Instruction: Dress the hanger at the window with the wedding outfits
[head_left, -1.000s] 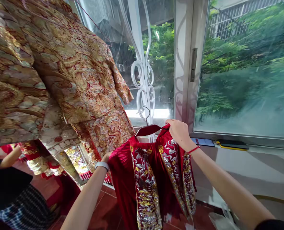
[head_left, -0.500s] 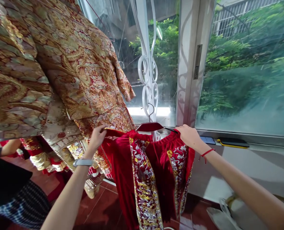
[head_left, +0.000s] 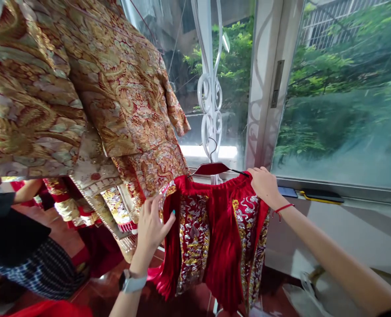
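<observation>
One red embroidered skirt (head_left: 222, 246) on a hanger (head_left: 212, 168), by a window (head_left: 341, 119).
Left hand (head_left: 151, 230) splays wide, right hand (head_left: 264, 187) grips the waistband (head_left: 212, 189); red tiled floor (head_left: 98, 288) below.

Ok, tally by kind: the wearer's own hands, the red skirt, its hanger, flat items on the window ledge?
Hands: 2, left hand and right hand
Red skirt: 1
Hanger: 1
Flat items: 2, bluish one and black-and-yellow one
Total: 6
</observation>
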The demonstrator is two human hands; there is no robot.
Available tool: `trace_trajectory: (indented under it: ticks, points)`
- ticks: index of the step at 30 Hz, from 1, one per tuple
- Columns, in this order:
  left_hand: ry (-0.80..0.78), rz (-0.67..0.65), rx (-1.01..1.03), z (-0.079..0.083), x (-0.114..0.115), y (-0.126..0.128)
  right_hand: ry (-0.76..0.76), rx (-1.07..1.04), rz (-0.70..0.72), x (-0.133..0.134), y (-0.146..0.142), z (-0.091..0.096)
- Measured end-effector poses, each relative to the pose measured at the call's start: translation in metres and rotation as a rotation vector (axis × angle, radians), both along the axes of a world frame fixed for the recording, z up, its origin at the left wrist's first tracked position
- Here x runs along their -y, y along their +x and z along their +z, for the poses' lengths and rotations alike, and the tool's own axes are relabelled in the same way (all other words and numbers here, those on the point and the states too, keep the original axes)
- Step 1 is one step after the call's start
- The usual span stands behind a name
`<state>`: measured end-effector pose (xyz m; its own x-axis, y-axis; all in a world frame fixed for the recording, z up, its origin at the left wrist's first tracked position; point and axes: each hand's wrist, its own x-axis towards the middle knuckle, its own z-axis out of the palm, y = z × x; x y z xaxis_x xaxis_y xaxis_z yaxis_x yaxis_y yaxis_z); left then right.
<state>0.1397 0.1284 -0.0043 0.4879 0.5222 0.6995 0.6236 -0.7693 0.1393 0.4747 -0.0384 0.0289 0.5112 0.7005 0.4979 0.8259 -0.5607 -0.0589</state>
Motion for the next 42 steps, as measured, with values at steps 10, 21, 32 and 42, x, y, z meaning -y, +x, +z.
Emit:
trace_trajectory:
  ticks: [10, 21, 32, 42]
  points:
    - [-0.171, -0.188, -0.263, 0.053, -0.040, 0.089, 0.040, -0.055, 0.146, -0.003, 0.004, 0.019]
    - [-0.099, -0.082, -0.225, 0.041, -0.031, 0.080, 0.134, 0.036, 0.081, 0.002, -0.016, -0.004]
    - [0.100, -0.059, 0.095, -0.052, 0.046, 0.095, 0.264, -0.663, 0.379, -0.021, -0.117, -0.135]
    - [-0.242, 0.071, -0.157, -0.147, 0.053, 0.107, 0.182, -0.769, 0.273, -0.055, -0.113, -0.187]
